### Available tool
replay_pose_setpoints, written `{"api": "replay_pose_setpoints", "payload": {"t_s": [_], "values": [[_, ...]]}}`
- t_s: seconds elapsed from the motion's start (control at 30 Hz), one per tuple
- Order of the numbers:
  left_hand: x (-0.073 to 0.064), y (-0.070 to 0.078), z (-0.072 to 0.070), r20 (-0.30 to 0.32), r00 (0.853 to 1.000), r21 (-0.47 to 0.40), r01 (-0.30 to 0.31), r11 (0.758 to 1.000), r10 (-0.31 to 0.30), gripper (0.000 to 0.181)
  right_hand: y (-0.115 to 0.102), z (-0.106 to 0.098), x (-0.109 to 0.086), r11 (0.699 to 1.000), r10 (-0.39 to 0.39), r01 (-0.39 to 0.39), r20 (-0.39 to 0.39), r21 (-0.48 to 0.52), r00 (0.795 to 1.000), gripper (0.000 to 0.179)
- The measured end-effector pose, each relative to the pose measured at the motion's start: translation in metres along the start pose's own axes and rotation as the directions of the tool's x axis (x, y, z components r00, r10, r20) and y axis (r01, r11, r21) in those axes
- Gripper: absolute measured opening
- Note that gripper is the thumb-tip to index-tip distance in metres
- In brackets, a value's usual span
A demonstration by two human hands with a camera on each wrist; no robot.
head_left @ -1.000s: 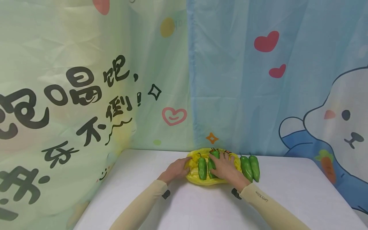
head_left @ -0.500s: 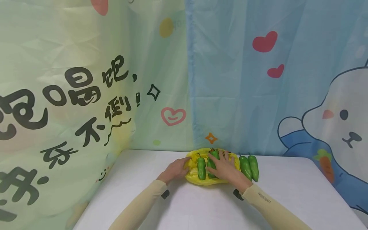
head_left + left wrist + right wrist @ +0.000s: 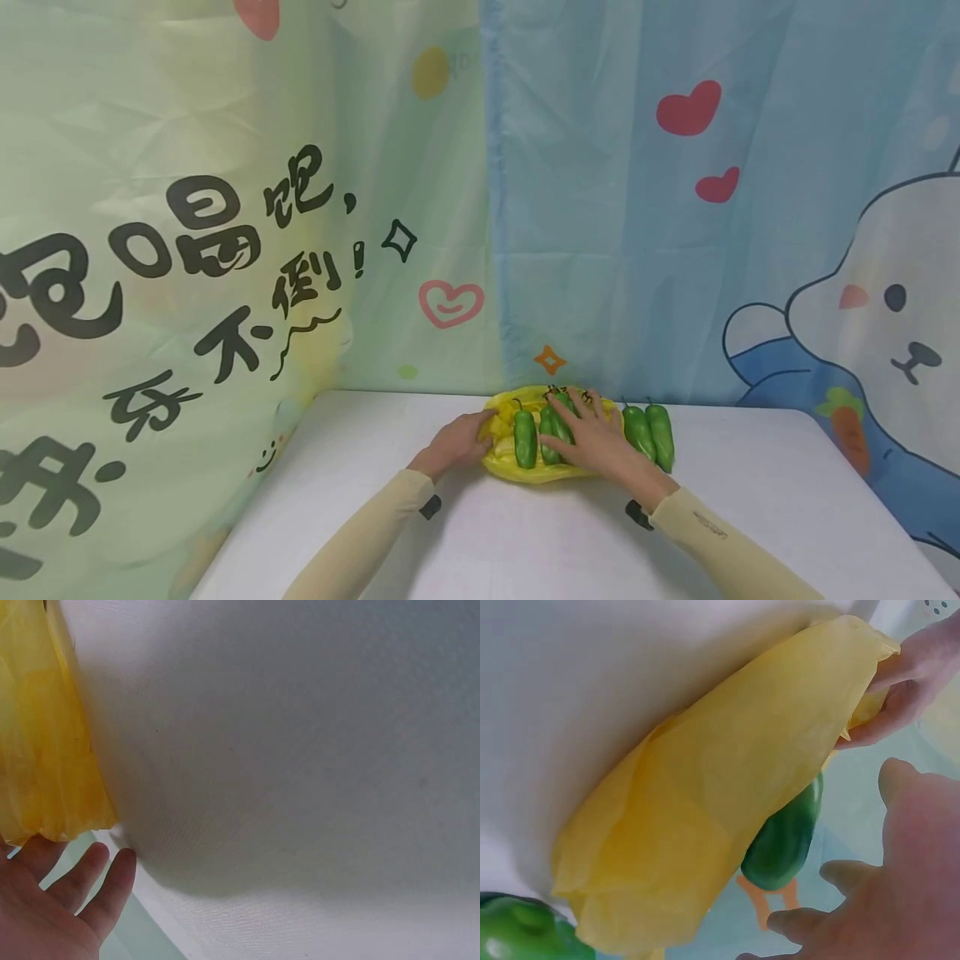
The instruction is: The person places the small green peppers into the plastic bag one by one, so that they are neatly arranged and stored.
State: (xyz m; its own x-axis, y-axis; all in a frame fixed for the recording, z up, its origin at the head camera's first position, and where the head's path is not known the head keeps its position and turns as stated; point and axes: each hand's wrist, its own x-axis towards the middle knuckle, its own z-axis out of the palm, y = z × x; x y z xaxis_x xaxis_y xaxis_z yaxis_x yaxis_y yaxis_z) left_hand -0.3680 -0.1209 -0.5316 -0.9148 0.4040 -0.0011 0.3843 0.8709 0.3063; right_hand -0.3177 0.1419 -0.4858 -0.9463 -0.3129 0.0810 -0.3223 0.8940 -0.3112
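Observation:
A yellow plastic bag [image 3: 536, 477] lies spread at the table's back, its mouth facing up and its rim rolled out. Several green peppers sit in it; the leftmost green pepper [image 3: 525, 439] stands apart from the others. My left hand [image 3: 456, 442] holds the bag's left rim, the edge between thumb and fingers in the right wrist view. Over the right side of the bag, my right hand [image 3: 600, 442] has its fingers spread above the peppers and partly hides them. Under the bag's edge, a green pepper [image 3: 784, 844] shows in the right wrist view.
Right of the bag, two more green peppers [image 3: 661, 437] lie side by side on the white table [image 3: 495, 533]. Behind the table's back edge hangs a printed curtain [image 3: 570, 250]. A dark wrist strap [image 3: 640, 514] shows under the right forearm.
My right hand has drawn slightly right and back, with its fingers rising off the peppers and uncovering more of them. The left hand stays at the bag's rim.

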Motion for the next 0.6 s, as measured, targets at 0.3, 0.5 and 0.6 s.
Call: {"api": "replay_pose_setpoints", "payload": {"t_s": [0.3, 0.5, 0.6], "values": [[0.001, 0.003, -0.001, 0.014, 0.999, -0.010, 0.030, 0.999, -0.030, 0.056, 0.012, -0.004, -0.010, 1.000, 0.014, -0.014, -0.010, -0.015, 1.000, 0.078], [-0.001, 0.004, -0.001, 0.014, 0.999, -0.012, 0.040, 0.999, -0.040, 0.056, 0.024, -0.008, -0.015, 0.999, 0.035, -0.035, -0.009, -0.022, 0.999, 0.080], [-0.001, 0.003, 0.000, 0.012, 0.999, -0.006, 0.037, 0.999, -0.037, 0.056, 0.030, -0.010, -0.019, 0.999, 0.032, -0.032, -0.018, -0.010, 0.999, 0.081]]}}
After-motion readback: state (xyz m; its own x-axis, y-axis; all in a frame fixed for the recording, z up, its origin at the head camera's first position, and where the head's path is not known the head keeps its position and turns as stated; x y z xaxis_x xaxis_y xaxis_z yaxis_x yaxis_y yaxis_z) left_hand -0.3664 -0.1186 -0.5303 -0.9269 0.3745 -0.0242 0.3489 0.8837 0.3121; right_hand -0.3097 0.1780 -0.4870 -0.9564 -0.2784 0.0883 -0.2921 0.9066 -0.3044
